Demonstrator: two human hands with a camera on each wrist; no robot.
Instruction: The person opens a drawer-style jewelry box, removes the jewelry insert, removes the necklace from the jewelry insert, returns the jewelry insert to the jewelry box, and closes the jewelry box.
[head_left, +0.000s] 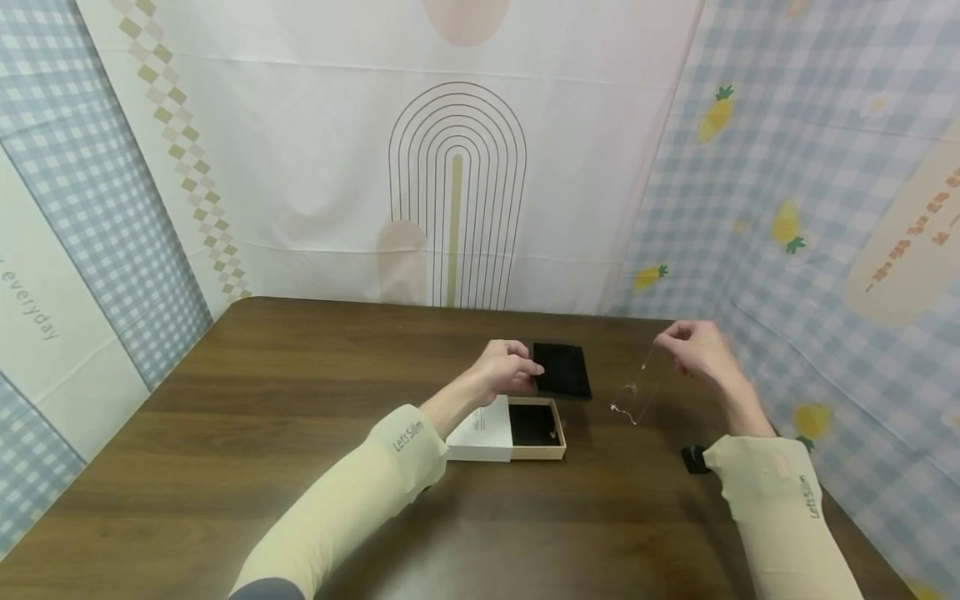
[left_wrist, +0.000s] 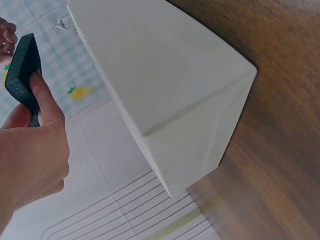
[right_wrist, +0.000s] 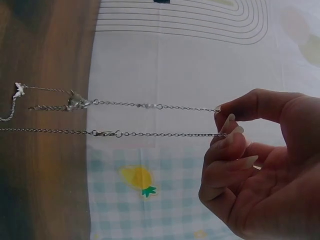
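Observation:
A thin silver chain necklace (right_wrist: 172, 107) hangs from my right hand (head_left: 699, 350), pinched between thumb and fingertips. Small silver charms dangle from it, one shaped like a butterfly (right_wrist: 19, 90), and part of the chain is bunched in a tangle. My left hand (head_left: 504, 367) grips a black foam pad (head_left: 562, 371) by its left edge, thumb on one face. In the left wrist view the foam pad (left_wrist: 22, 75) looks thick and slightly bent. Beneath it on the table lies a box (head_left: 480, 433) with a white sleeve, its tray (head_left: 558, 450) slid partly out to the right.
Black lining (head_left: 532, 425) shows inside the tray. A small black item (head_left: 696, 459) lies beside my right sleeve, its kind unclear. The brown wooden table (head_left: 225, 417) meets patterned cloth hangings (head_left: 322, 167) at the back and right.

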